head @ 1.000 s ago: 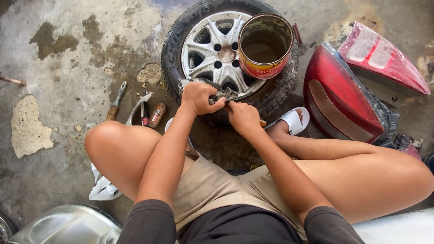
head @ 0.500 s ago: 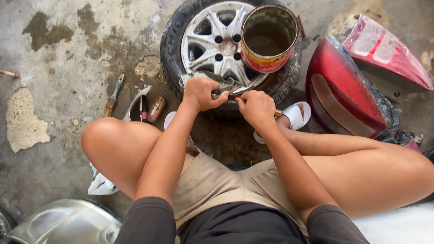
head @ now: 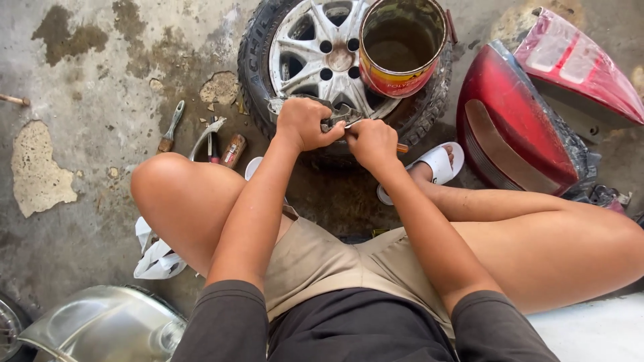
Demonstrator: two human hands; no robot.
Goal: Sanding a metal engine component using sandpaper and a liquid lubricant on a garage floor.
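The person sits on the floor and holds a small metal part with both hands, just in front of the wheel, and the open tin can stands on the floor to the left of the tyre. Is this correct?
Not quite. The open tin can does not stand on the floor; it rests on top of the wheel, as the head view shows. The rest holds: left hand and right hand both grip the small metal part in front of the wheel.

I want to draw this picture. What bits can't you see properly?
Head view only:
- Metal part: mostly covered by left hand and right hand.
- Inside the can: too dark to tell.
- Wheel: top cut off by the edge.
- Small tools: too small to identify.
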